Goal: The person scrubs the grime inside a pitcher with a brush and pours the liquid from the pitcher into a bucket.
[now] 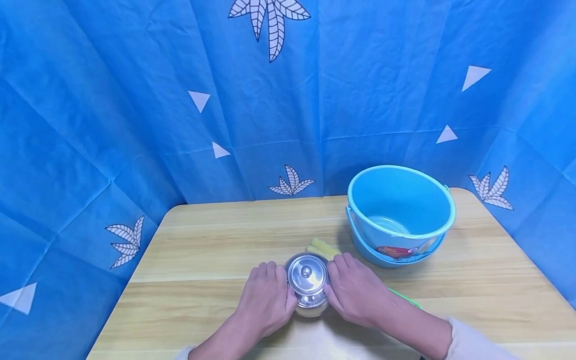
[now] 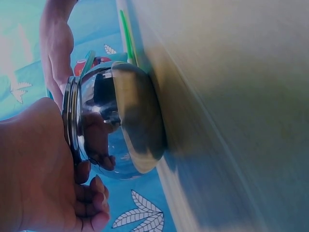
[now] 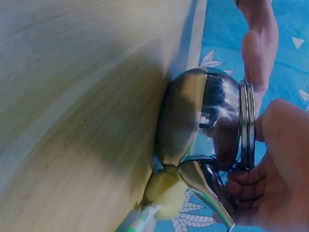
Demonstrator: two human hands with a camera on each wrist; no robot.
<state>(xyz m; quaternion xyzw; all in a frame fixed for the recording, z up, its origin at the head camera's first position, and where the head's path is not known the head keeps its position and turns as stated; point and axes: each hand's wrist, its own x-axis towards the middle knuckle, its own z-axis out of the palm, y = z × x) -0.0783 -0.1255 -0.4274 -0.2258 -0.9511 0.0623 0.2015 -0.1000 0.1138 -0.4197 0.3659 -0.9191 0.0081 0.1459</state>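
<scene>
The left hand and right hand grip opposite sides of the rim of a lidded steel pot, fingers curled under it, above the wooden table. Beyond the pot lies a yellow item; farther back, at right, stands a blue bucket.

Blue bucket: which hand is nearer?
Right. The right hand is in front of the blue bucket, a little left of it; the left hand is farther left, across the metal pot.
</scene>
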